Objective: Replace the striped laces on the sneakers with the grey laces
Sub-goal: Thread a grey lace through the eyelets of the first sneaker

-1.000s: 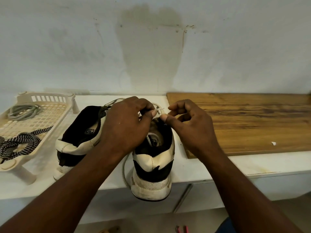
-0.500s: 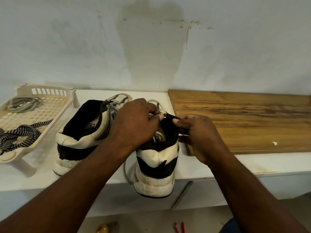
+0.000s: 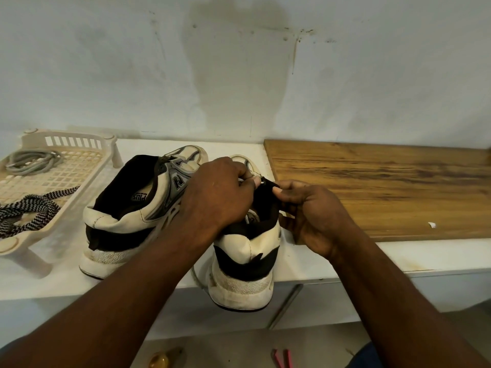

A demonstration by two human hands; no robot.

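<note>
On the scuffed white-and-black sneaker (image 3: 245, 247), left grip (image 3: 220, 192) pinches a lace tip (image 3: 262, 182), right grip (image 3: 310, 213) the tongue (image 3: 267, 193).

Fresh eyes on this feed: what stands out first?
At centre, the left hand pinches a lace tip over the near sneaker while the right hand grips its black lining. Far left, a cream tray holds grey laces and striped laces.

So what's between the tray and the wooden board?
Head view: the left sneaker by the tray, then the right sneaker by the board, left hand pinching its lace tip, right hand gripping its black upper.
</note>
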